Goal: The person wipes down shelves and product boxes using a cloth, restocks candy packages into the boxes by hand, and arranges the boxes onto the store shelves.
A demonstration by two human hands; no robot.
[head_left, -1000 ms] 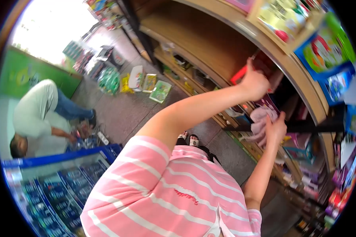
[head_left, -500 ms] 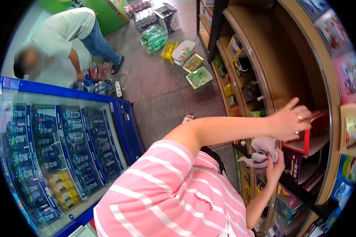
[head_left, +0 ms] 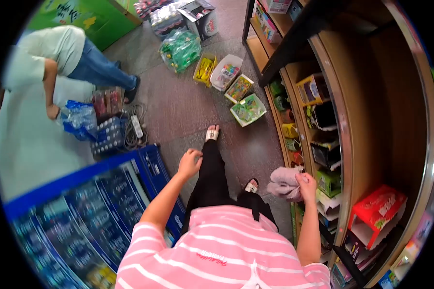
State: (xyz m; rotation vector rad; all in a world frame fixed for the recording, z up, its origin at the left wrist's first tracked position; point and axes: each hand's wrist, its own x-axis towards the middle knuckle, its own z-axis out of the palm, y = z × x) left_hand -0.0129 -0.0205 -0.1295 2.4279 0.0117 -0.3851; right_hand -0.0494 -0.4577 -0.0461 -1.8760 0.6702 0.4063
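Observation:
My right hand (head_left: 306, 187) grips a bunched, pale pinkish-grey cloth (head_left: 285, 182) in front of the wooden shelf unit (head_left: 354, 139). Over the floor, beside my black-trousered leg, my left hand (head_left: 190, 163) hangs with loosely bent fingers and nothing in it. A red carton (head_left: 380, 209) with an open end lies on the shelf, to the right of the cloth. Packets in small boxes fill the lower shelf, among them a green box (head_left: 329, 183).
Plastic tubs of small packets (head_left: 248, 110) and a green plastic-wrapped bundle (head_left: 180, 50) are on the floor ahead. A blue-framed drinks cooler (head_left: 149, 168) stands at left. Beyond it, another person (head_left: 58, 53) bends over a blue plastic bag (head_left: 79, 119) near a power strip (head_left: 136, 126).
My left hand has swung from the red carton on the shelf to the left, beside my leg. The cloth in my right hand has shifted left. The view has turned.

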